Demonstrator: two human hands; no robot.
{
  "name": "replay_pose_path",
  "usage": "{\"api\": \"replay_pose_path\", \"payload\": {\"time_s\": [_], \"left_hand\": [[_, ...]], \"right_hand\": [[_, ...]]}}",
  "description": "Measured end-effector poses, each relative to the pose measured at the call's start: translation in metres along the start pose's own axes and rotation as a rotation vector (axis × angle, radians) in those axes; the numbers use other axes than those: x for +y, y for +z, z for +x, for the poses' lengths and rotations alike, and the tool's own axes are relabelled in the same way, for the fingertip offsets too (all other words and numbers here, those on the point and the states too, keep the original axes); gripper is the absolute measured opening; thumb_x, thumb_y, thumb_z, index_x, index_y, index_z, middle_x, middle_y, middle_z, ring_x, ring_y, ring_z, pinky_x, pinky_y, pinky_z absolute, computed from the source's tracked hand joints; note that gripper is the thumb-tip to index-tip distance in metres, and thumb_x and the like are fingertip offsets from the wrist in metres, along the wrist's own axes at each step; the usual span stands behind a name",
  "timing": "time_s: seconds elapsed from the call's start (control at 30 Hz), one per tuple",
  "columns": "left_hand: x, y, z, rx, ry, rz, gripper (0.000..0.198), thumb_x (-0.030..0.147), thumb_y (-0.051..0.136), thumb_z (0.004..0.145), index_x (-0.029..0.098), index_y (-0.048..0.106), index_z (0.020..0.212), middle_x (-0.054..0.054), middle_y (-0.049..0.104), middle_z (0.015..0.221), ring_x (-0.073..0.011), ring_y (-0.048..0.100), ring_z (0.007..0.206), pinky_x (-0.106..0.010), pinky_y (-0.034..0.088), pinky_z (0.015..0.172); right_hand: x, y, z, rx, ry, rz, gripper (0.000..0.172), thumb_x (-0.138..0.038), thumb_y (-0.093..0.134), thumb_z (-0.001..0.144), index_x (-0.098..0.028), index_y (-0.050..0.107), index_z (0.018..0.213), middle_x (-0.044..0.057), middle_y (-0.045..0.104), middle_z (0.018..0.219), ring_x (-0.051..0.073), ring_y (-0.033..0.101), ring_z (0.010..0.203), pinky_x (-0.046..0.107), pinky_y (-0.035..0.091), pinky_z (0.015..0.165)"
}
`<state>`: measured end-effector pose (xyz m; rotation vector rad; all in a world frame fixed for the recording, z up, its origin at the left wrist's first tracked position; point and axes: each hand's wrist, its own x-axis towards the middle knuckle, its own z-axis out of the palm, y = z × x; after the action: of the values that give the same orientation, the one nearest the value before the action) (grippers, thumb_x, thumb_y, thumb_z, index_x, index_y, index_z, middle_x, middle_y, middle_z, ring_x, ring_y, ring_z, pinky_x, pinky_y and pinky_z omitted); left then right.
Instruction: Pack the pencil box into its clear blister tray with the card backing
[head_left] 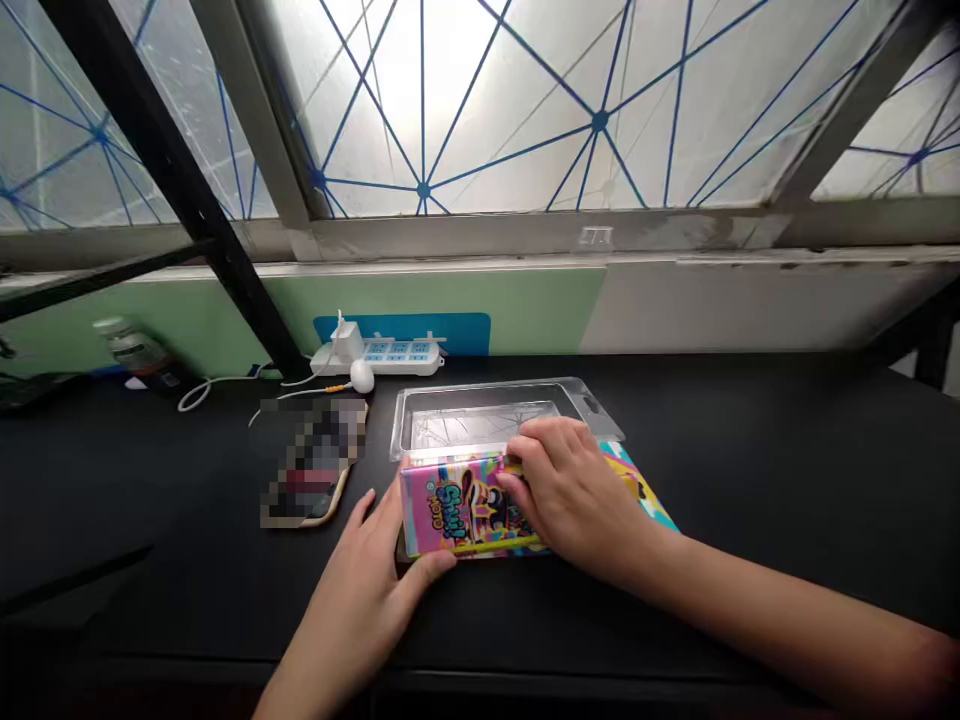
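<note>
A flat, colourful printed box (450,505), pink with cartoon lettering, lies on the black table in front of me. My left hand (375,575) grips its left end, thumb along the near edge and fingers at the far side. Over the box's right half, my right hand (574,490) is closed, its curled fingers and thumb pressing at the top; what lies under the palm is hidden. Just behind the box rests a clear plastic blister tray (487,415). A printed card (637,480) in yellow and turquoise sticks out beneath my right hand.
A phone (319,465), partly blurred, lies left of the box. Behind it are a white power strip (401,356) with a plug and a cable. A bottle (139,352) stands farther left, near a black metal post (217,255). The window (480,110) runs along the back.
</note>
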<state>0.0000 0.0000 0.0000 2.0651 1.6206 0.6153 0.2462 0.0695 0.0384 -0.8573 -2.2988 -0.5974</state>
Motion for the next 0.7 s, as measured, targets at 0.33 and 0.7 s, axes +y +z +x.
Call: {"api": "replay_pose_path", "payload": {"time_s": [0.33, 0.7], "left_hand": [[-0.005, -0.011, -0.010, -0.028, -0.122, -0.142, 0.082, 0.077, 0.005, 0.096, 0.033, 0.025, 0.163, 0.001, 0.023, 0.168, -0.0383, 0.011, 0.155, -0.064, 0.022, 0.122], [-0.013, 0.000, -0.004, -0.024, -0.124, -0.016, 0.065, 0.057, 0.029, 0.106, 0.032, 0.014, 0.164, -0.001, 0.022, 0.168, -0.0399, 0.011, 0.155, -0.070, 0.022, 0.119]], "right_hand": [[0.022, -0.066, -0.037, -0.227, -0.229, 0.404, 0.027, -0.044, 0.057, 0.101, -0.018, 0.066, 0.102, 0.008, 0.073, 0.102, 0.021, 0.066, 0.092, 0.042, 0.044, 0.102], [0.073, -0.055, -0.130, -0.551, 0.410, 0.591, 0.082, -0.049, 0.073, 0.087, -0.037, 0.034, 0.158, 0.010, 0.032, 0.167, 0.037, 0.040, 0.146, 0.052, 0.047, 0.111]]}}
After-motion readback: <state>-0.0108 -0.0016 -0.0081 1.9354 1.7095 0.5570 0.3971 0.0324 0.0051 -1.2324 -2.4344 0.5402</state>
